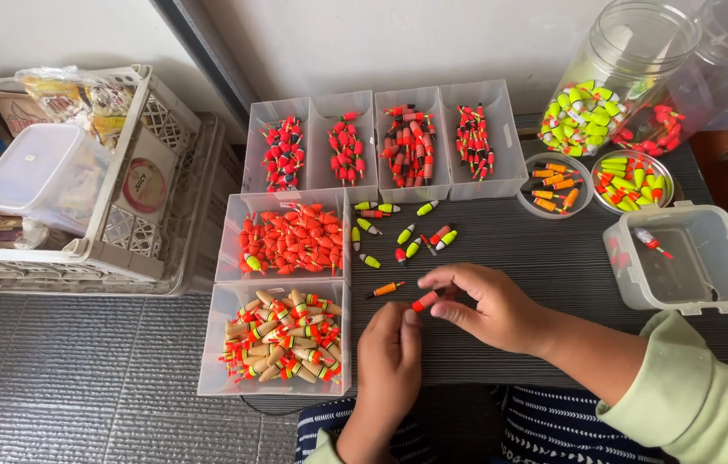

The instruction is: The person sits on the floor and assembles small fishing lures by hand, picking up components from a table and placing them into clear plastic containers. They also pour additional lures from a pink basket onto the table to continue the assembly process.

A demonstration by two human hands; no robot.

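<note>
Just below the middle of the frame, my right hand (489, 308) pinches a small orange-red plastic fishing float with a dark band (425, 300) between thumb and forefinger, and my left hand (390, 357) comes up from below with its fingertips closed on the float's lower end. Both hands hover over the dark ribbed tabletop (553, 249).

To do this well, I judge I should keep the pinch light and near the float's ends, so the slim body neither bends nor slips, and work clear of the loose yellow-green and red floats (403, 236) scattered just above my fingers. A single slim orange float (384, 289) lies just left of my right fingertips, near enough to knock.

At left centre stands a clear plastic bin of round red-orange floats (291, 241), and below it a clear bin of tan and orange floats (282, 344).

What my left fingertips are actually doing to the float I cannot make out; they cover that end. My right sleeve runs off the lower right edge, and the tall clear jar of yellow-green floats (613, 77) is cropped at the top.
</note>
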